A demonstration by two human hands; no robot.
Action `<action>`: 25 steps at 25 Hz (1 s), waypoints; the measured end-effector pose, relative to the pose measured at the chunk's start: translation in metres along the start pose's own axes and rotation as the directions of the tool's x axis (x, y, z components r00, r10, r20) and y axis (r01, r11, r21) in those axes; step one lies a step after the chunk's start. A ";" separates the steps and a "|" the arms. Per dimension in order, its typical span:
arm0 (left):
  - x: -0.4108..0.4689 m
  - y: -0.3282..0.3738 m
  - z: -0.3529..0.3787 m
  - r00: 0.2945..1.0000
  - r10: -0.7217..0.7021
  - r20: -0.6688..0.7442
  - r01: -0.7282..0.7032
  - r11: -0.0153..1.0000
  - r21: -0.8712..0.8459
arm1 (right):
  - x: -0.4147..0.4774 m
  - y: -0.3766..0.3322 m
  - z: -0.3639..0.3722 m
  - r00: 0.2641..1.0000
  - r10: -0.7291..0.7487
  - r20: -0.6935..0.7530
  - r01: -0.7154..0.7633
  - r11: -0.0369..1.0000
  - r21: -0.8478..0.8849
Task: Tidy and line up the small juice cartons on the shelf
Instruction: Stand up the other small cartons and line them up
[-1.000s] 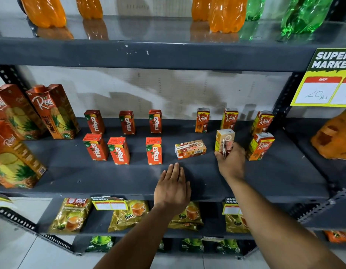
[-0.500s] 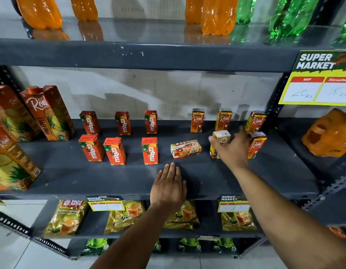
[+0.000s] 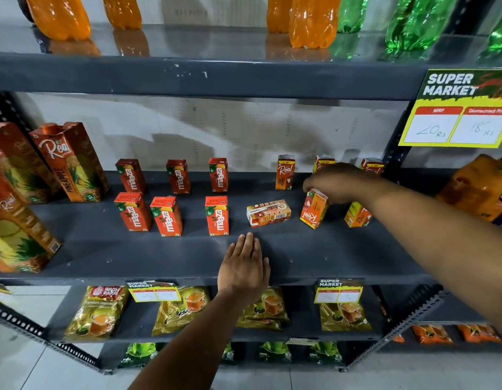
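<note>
Cartons like the small Real carton (image 3: 313, 213) we judge light, stiff and a little slick, best pinched by the top edges. In the head view our right hand (image 3: 340, 182) grips its top, tilting it on the front row of the shelf (image 3: 328, 249), beside the toppled carton (image 3: 268, 213). Our left hand (image 3: 244, 268) lies flat and unclenched on the shelf edge. A second ago the right hand cupped this carton low with its back panel showing; now its front faces us.

Above you stand orange bottles (image 3: 61, 15) and green bottles (image 3: 413, 21); a yellow price sign (image 3: 455, 108) hangs right; tea packets (image 3: 99, 312) lie below.
</note>
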State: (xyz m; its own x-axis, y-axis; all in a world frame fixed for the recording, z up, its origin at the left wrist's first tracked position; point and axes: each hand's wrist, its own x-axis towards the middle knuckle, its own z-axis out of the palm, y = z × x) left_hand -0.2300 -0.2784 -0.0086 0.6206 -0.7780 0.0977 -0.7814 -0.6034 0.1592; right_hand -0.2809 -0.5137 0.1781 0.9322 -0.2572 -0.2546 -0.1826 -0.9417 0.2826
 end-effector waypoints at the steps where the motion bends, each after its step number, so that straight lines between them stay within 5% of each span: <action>1: 0.000 0.000 0.000 1.000 0.000 0.000 0.000 1.000 0.001 | -0.002 0.000 -0.001 1.000 -0.026 0.008 0.026 0.999 -0.043; 6: 0.000 0.000 0.000 1.000 0.004 -0.002 -0.004 1.000 0.007 | 0.003 0.013 0.010 0.911 -0.412 -0.025 0.355 0.815 -0.458; 11: -0.001 0.000 -0.001 1.000 0.007 0.000 -0.007 1.000 0.012 | 0.000 0.023 0.017 0.892 -0.444 -0.083 0.367 0.819 -0.441; 18: -0.001 0.001 -0.002 1.000 0.011 -0.005 -0.011 1.000 0.007 | 0.003 0.003 0.029 0.835 -0.534 -0.133 0.315 0.663 -0.679; 21: -0.001 0.000 -0.002 1.000 0.007 -0.009 -0.007 1.000 -0.004 | 0.007 -0.025 0.043 0.889 -0.457 0.025 0.307 0.555 -0.773; 23: -0.001 0.001 -0.002 1.000 0.009 -0.007 -0.009 1.000 -0.003 | 0.005 -0.034 0.044 0.947 -0.318 0.046 0.242 0.611 -0.754; 25: -0.002 0.001 -0.002 1.000 0.010 -0.007 -0.010 1.000 -0.005 | 0.003 -0.028 0.047 0.974 -0.208 -0.087 0.113 0.784 -0.611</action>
State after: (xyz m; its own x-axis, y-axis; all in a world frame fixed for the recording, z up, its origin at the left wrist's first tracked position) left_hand -0.2319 -0.2777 -0.0067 0.6129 -0.7830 0.1062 -0.7875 -0.5944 0.1630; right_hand -0.2874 -0.4979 0.1259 0.9735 -0.0355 -0.2261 0.1529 -0.6345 0.7577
